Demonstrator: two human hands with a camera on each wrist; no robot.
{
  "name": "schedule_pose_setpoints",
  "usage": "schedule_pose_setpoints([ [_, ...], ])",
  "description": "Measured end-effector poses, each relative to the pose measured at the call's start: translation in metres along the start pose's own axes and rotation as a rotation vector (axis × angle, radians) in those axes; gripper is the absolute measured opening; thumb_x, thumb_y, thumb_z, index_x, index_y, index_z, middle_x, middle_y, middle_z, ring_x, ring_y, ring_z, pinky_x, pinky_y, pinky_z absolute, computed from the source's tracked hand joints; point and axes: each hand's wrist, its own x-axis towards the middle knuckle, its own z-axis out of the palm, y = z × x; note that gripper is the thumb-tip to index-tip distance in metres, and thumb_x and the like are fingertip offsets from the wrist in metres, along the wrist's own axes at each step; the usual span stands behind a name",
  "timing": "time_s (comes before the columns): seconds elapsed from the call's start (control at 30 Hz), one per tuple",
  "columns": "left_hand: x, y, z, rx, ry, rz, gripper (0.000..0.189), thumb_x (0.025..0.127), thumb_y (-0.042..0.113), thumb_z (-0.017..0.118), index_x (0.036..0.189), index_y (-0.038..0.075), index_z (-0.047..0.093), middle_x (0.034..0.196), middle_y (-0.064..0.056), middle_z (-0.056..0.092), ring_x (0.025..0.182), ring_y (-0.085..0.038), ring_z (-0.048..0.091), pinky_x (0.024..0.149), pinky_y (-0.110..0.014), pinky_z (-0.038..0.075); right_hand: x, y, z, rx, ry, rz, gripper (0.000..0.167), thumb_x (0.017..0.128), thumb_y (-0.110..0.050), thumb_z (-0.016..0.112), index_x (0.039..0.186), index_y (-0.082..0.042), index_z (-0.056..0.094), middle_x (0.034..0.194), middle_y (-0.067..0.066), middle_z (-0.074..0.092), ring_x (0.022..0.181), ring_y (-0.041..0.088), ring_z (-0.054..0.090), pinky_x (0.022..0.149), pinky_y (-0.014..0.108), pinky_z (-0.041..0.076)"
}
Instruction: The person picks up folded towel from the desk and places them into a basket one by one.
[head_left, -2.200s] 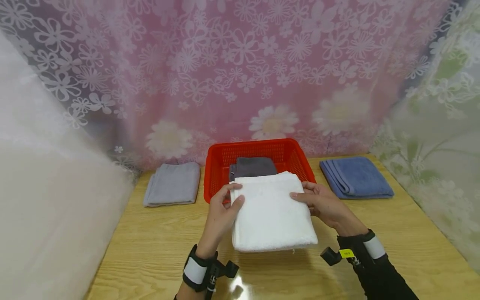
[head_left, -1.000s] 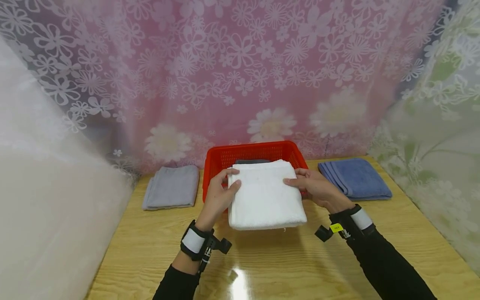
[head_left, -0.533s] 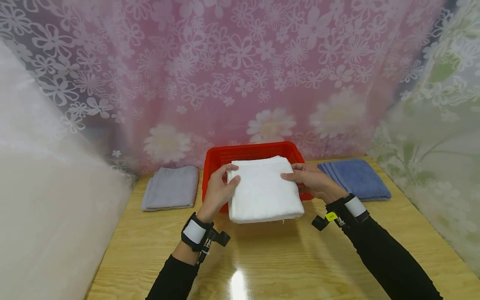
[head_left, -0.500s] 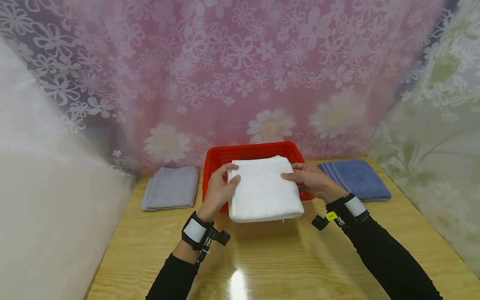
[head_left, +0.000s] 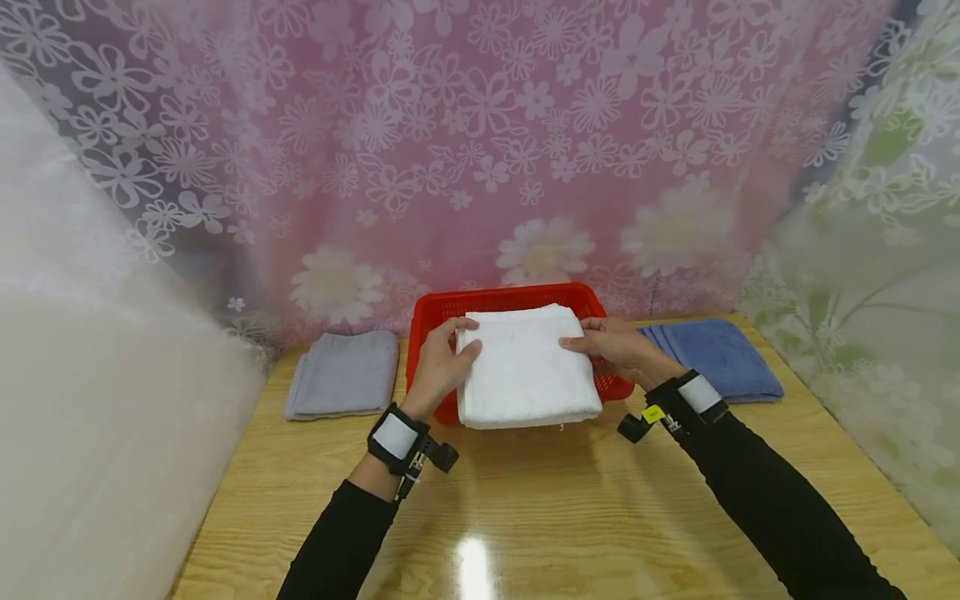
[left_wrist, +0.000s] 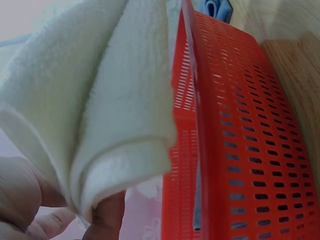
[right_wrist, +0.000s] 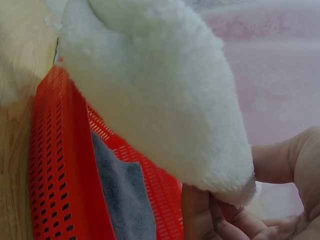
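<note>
A folded white towel [head_left: 528,367] is held up flat between both hands, over the red plastic basket [head_left: 442,304]. My left hand [head_left: 438,362] pinches its left edge, thumb on top and fingers beneath. At the right edge my right hand [head_left: 618,346] grips it the same way. In the left wrist view the towel's folded layers [left_wrist: 120,100] hang above the basket's perforated side [left_wrist: 250,130]. Inside the basket lies a dark grey towel [right_wrist: 122,190], seen in the right wrist view and hidden under the white one in the head view.
A folded light grey towel [head_left: 345,375] lies on the wooden table [head_left: 525,517] left of the basket. To the right is a folded blue towel [head_left: 716,358], partly behind the right wrist. A pink flowered curtain [head_left: 450,167] hangs close behind the basket.
Both hands have carried the white towel away from the body, farther over the red basket. The dark grey towel, visible earlier in the head view, is now covered there.
</note>
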Motion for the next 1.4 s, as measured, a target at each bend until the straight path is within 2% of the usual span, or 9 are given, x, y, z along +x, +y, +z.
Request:
schedule_pose_setpoints([
  [0.1,0.004,-0.002,0.001,-0.002,-0.003,0.001,0.031,0.098,0.02,0.068,0.129,0.016,0.064,0.106,-0.014,0.063,0.087,-0.026,0.06,0.07,-0.031,0.06,0.004,-0.001,-0.001,-0.01,0.001,0.007,0.067,0.099,-0.027,0.066,0.152,-0.002,0.035,0.145,0.021,0.049,0.115,0.028,0.063,0.092,0.042,0.06],
  [0.27,0.01,-0.006,0.001,0.006,-0.001,-0.028,0.032,0.098,0.021,0.068,0.129,0.017,0.064,0.113,-0.013,0.065,0.091,-0.027,0.061,0.077,-0.035,0.062,0.012,-0.001,-0.002,-0.029,-0.011,0.024,0.071,0.1,-0.028,0.065,0.156,-0.002,0.03,0.15,0.022,0.045,0.126,0.034,0.058,0.102,0.047,0.056],
  [0.5,0.016,-0.007,0.002,0.023,0.009,-0.046,0.031,0.098,0.021,0.068,0.128,0.018,0.065,0.114,-0.013,0.066,0.093,-0.028,0.061,0.08,-0.038,0.062,0.022,-0.001,-0.001,-0.037,0.013,0.046,0.071,0.099,-0.028,0.066,0.156,-0.002,0.03,0.151,0.021,0.044,0.13,0.036,0.055,0.109,0.052,0.05],
  [0.7,0.019,-0.009,0.006,0.036,0.002,-0.054,0.032,0.098,0.021,0.068,0.13,0.018,0.064,0.116,-0.013,0.067,0.093,-0.028,0.062,0.082,-0.04,0.063,0.027,0.0,-0.003,-0.052,0.016,0.057,0.069,0.1,-0.028,0.065,0.153,0.001,0.032,0.15,0.023,0.044,0.13,0.038,0.055,0.109,0.053,0.049],
  [0.97,0.032,-0.009,0.01,0.092,0.037,-0.031,0.031,0.098,0.02,0.068,0.128,0.016,0.066,0.113,-0.013,0.069,0.09,-0.026,0.062,0.082,-0.039,0.062,0.036,-0.005,-0.007,-0.061,0.033,0.073,0.061,0.099,-0.026,0.066,0.149,-0.001,0.039,0.146,0.02,0.049,0.127,0.035,0.058,0.107,0.05,0.051],
  [1.27,0.043,-0.008,0.015,0.134,0.027,-0.005,0.03,0.098,0.017,0.067,0.127,0.012,0.066,0.132,-0.014,0.067,0.098,-0.028,0.062,0.088,-0.042,0.062,0.045,-0.008,-0.014,-0.094,0.029,0.095,0.063,0.101,-0.025,0.064,0.152,-0.002,0.037,0.151,0.02,0.046,0.132,0.037,0.057,0.102,0.045,0.055],
  [1.4,0.051,-0.008,0.015,0.162,0.035,0.015,0.028,0.098,0.015,0.066,0.126,0.01,0.066,0.139,-0.015,0.064,0.102,-0.03,0.064,0.091,-0.045,0.061,0.052,-0.009,-0.015,-0.097,0.029,0.092,0.059,0.101,-0.024,0.064,0.149,-0.001,0.039,0.147,0.019,0.047,0.127,0.035,0.058,0.103,0.044,0.055],
])
